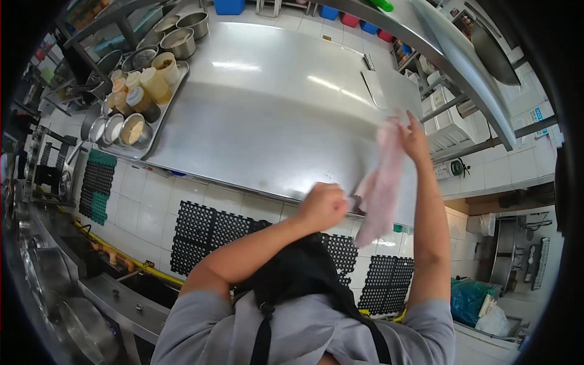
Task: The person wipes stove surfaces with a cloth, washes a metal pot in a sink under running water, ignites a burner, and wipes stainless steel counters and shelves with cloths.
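Observation:
A pale pink cloth point(384, 176) hangs down from my right hand point(415, 141), which grips it near its top over the right end of the steel table point(261, 121). The cloth is slightly blurred, and its lower end drops past the table's front edge. My left hand point(327, 207) is curled into a fist at the front edge of the table, to the left of the cloth and apart from it. Nothing shows in that fist.
A metal tray point(159, 128) with squeeze bottles point(155, 85) and steel containers stands at the table's left end. A flat blade-like tool point(374, 90) lies at the back right. A steel shelf point(468, 79) overhangs the right side. Black mats point(207, 237) cover the floor.

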`<state>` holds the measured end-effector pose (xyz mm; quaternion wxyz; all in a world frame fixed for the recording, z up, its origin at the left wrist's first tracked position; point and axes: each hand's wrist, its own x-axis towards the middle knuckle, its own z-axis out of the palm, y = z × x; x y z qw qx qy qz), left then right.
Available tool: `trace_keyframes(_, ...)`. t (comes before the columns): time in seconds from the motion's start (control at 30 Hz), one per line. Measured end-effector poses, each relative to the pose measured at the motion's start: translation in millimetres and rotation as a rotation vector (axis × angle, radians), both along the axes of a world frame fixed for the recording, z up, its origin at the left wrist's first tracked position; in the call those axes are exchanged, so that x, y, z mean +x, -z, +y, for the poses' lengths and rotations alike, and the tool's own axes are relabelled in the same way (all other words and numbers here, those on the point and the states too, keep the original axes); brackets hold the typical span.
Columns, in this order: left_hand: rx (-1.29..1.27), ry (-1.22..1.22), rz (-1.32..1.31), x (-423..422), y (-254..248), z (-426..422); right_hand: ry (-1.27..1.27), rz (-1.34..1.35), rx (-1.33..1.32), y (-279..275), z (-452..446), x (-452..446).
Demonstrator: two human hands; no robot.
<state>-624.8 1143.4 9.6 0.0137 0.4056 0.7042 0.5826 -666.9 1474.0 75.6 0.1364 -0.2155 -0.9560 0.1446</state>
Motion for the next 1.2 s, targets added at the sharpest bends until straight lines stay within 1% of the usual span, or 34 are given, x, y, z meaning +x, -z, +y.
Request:
trace_keyframes(0.03,0.009,-0.01,-0.151,-9.9,4.9,-19.6,-0.043,0.084,0.049,46.5,12.7,-2.4)
trace_keyframes(0.07,0.015,-0.105,-0.172,-20.4,6.9,-44.0,-0.089,0.168,0.1,77.4,23.5,-1.3)
trace_keyframes(0.1,0.014,-0.271,-0.133,-31.9,28.7,-69.4,-0.123,0.159,0.071,83.9,14.9,11.2)
trace_keyframes(0.13,-0.035,-0.369,-0.112,-47.7,45.6,-103.8,-0.164,0.149,0.042,90.3,4.7,30.9)
trace_keyframes(0.17,-0.039,-0.563,-0.138,-56.1,53.5,-136.5,-0.239,0.106,0.1,107.1,9.0,53.3)
trace_keyframes(0.2,-0.061,-0.699,-0.186,-63.0,78.2,-174.7,-0.316,0.062,0.159,125.0,16.3,76.8)
trace_keyframes(0.23,-0.238,-0.846,-0.284,-63.1,83.1,-210.4,-0.414,-0.085,0.166,132.7,15.1,103.7)
trace_keyframes(0.27,-0.207,-0.923,-0.321,-66.2,106.9,-246.9,-0.512,-0.229,0.173,138.5,14.1,112.7)
trace_keyframes(0.3,-0.195,-0.989,-0.383,-64.2,109.4,-273.2,-0.533,-0.244,0.173,149.9,7.2,100.1)
trace_keyframes(0.33,-0.159,-1.102,-0.414,-63.0,124.1,-295.4,-0.451,-0.253,0.129,167.7,-9.3,94.9)
trace_keyframes(0.37,-0.197,-1.18,-0.473,-59.8,102.0,-296.3,-0.36,-0.264,0.082,183.0,-29.5,94.2)
trace_keyframes(0.4,-0.213,-1.183,-0.479,-60.8,108.1,-300.1,-0.287,-0.266,0.089,192.2,-48.8,75.4)
trace_keyframes(0.43,-0.173,-1.243,-0.467,-63.7,119.9,-308.2,-0.211,-0.264,0.097,199.5,-69.2,43.4)
trace_keyframes(0.47,-0.134,-1.295,-0.456,-65.8,129.5,-309.5,-0.257,-0.139,0.089,203.3,-93.6,13.5)
trace_keyframes(0.5,-0.125,-1.278,-0.479,-70.7,133.5,-304.5,-0.319,-0.148,0.117,208.5,-115.4,-8.1)
trace_keyframes(0.57,-0.137,-1.254,-0.463,-87.3,122.8,-272.7,-0.515,-0.114,0.02,182.9,-171.1,-54.5)
trace_keyframes(0.6,-0.126,-1.256,-0.443,-95.2,118.3,-257.6,-0.573,0.009,-0.006,191.1,-198.6,-66.8)
trace_keyframes(0.63,-0.178,-1.229,-0.47,-106.4,134.4,-258.6,-0.701,-0.134,0.002,190.1,-225.9,-69.9)
trace_keyframes(0.67,-0.17,-1.227,-0.462,-117.1,137.2,-250.0,-0.828,-0.272,0.011,185.7,-247.8,-70.0)
trace_keyframes(0.73,-0.486,-1.375,-0.082,-140.3,137.8,-236.8,-1.174,-0.076,0.083,180.9,-270.2,-50.1)
trace_keyframes(0.77,-0.507,-1.406,-0.204,-151.2,136.2,-236.0,-1.157,-0.092,-0.003,171.4,-267.6,-36.9)
trace_keyframes(0.8,-0.498,-1.429,-0.213,-162.5,136.2,-238.0,-1.147,-0.113,-0.088,162.4,-258.3,-23.1)
trace_keyframes(0.87,-0.563,-1.633,-0.265,-184.6,140.4,-245.3,-1.003,-0.234,-0.091,157.1,-212.3,2.7)
trace_keyframes(0.9,-0.549,-1.667,-0.289,-197.8,150.9,-253.1,-0.908,-0.263,-0.09,161.9,-179.8,18.1)
trace_keyframes(0.93,-0.543,-1.694,-0.235,-210.1,164.7,-264.1,-0.812,-0.292,-0.089,165.2,-149.6,33.6)
trace_keyframes(0.97,-0.537,-1.719,-0.181,-215.9,177.0,-272.7,-0.638,-0.379,-0.094,154.1,-127.8,44.3)
trace_keyframes(1.0,-0.528,-1.757,-0.21,-215.6,174.8,-270.5,-0.465,-0.46,-0.093,145.6,-115.9,49.8)
trace_keyframes(1.03,-0.53,-1.752,-0.225,-216.0,160.5,-259.7,-0.503,-0.47,-0.07,158.1,-110.7,54.8)
trace_keyframes(1.07,-0.533,-1.747,-0.242,-216.0,152.7,-252.8,-0.439,-0.42,0.067,181.9,-100.6,57.3)
trace_keyframes(1.1,-0.53,-1.766,-0.335,-214.0,156.7,-254.8,-0.376,-0.362,0.198,197.3,-94.1,48.1)
trace_keyframes(1.13,-0.53,-1.799,-0.362,-214.3,160.5,-255.8,-0.413,-0.371,0.211,200.8,-94.6,21.5)
trace_keyframes(1.2,-0.467,-1.852,-0.455,-219.8,163.6,-258.7,-0.316,-0.258,0.144,213.4,-101.6,-68.3)
